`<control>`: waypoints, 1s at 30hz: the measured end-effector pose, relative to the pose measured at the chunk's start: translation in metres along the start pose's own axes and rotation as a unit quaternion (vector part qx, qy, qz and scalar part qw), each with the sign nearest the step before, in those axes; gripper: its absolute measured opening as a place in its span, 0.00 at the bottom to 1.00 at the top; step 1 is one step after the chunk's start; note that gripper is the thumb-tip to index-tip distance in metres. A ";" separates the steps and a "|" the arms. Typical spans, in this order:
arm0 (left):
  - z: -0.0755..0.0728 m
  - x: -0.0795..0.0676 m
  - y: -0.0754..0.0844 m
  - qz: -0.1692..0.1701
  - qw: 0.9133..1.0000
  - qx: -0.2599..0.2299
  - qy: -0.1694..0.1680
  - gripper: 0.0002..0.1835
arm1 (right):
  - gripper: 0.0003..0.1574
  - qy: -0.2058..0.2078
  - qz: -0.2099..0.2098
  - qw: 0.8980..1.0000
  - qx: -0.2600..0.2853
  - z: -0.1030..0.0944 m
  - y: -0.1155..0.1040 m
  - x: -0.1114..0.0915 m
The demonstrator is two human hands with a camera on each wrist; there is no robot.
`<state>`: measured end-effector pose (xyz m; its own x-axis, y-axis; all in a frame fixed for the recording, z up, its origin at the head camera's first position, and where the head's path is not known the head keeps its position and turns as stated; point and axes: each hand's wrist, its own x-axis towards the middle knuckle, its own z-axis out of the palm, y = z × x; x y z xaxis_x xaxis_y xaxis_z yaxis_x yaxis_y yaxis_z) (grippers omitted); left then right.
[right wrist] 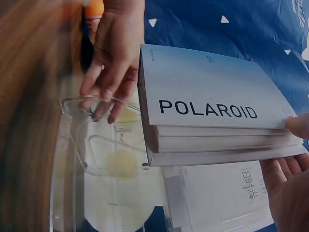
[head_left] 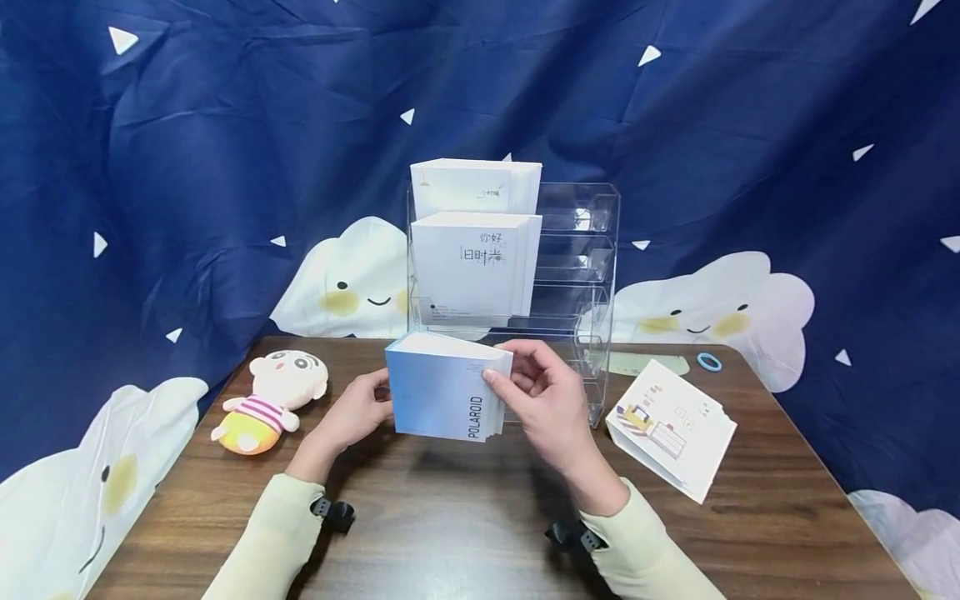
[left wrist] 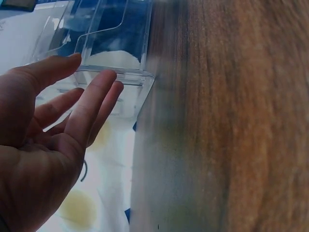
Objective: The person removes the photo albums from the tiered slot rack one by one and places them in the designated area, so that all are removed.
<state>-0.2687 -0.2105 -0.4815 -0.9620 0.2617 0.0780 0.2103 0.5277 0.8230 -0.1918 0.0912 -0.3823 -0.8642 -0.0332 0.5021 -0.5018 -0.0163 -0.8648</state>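
Note:
My right hand (head_left: 551, 400) pinches a pale blue book (head_left: 438, 392) marked POLAROID at its page-edge side, thumb on the front cover and fingers behind. The book stands upright in the air before the clear acrylic rack (head_left: 611, 250), its pages slightly fanned. Beside the spine, my left hand (left wrist: 58, 125) has its fingers extended with nothing between them; the right wrist view shows a gap between it and the book. Two white books stand in the rack's left side, an upper one (head_left: 457, 187) and a lower one (head_left: 465, 271) with Chinese lettering.
A plush doll (head_left: 270, 404) lies on the wooden table (head_left: 450, 533) at left. At right, a white book (head_left: 675, 429) with a drawing on its cover rests near a pale green flat piece (head_left: 645, 364) and a blue ring (head_left: 708, 362). A blue cloth (head_left: 225, 167) hangs behind.

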 end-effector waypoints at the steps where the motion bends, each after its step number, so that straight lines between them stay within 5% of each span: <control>1: 0.000 0.000 0.000 0.002 1.000 0.003 0.003 0.21 | 0.21 -0.003 0.001 1.000 -0.001 0.001 0.000 -0.002; 21: -0.001 0.003 0.000 0.003 1.000 0.020 -0.013 0.30 | 0.20 -0.074 0.040 0.995 -0.047 0.000 0.016 -0.038; 30: -0.001 0.004 -0.002 0.006 1.000 -0.001 -0.016 0.25 | 0.19 -0.105 0.108 0.987 -0.050 0.001 0.020 -0.046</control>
<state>-0.2728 -0.2113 -0.4827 -0.9535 0.2932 0.0700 0.2210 0.5220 0.8238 -0.1623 0.0911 -0.4228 -0.9300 -0.2320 0.2852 -0.3168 0.1119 -0.9419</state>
